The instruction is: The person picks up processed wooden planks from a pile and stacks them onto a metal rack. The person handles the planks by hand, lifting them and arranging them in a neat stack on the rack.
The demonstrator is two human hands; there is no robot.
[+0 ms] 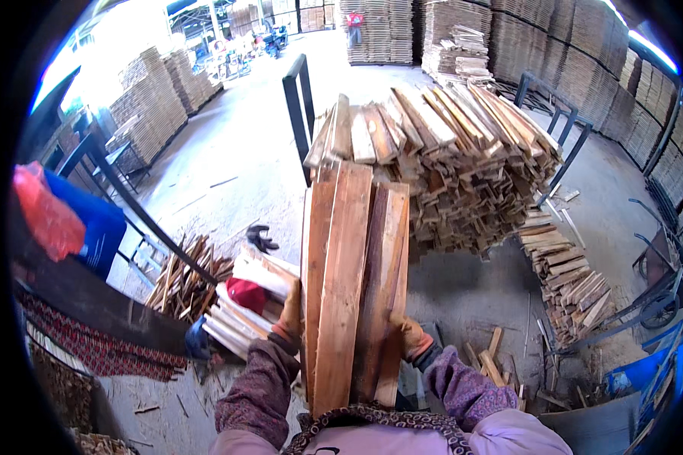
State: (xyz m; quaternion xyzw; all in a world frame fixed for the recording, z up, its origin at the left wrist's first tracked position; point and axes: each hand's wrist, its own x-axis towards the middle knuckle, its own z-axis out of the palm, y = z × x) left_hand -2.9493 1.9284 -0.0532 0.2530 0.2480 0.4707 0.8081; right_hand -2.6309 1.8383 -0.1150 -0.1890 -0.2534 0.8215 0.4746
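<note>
Item: one armful of boards (pixel 343 280), rough-sawn and narrow, held lengthwise before the person's pink top (pixel 387 441), its far end overlapping the large stack (pixel 463 174) in view (whether the two touch, I cannot tell from here). Hazards, as I judge them: no strap shows around the load, so slackened side pressure could let an inner piece slip out; uneven support could twist the lot and spill the outer boards; the far ends could snag on jutting timber in the stack, or knock the dark metal post (pixel 297 114) if swung left. Left hand (pixel 290 311): gloved, clasping the left flank of the load, fingers mostly hidden. Right hand (pixel 410 334): gloved, gripping the right flank, slightly nearer the body. Both forearms, in purple patterned sleeves (pixel 463 387), rise from below and angle inward, squeezing the boards between the palms, by the look of it. Adjacent, beyond the left hand: a red cap-like piece (pixel 246 294) on pale boards (pixel 228 327), and what looks like a dark glove (pixel 262 240).
</note>
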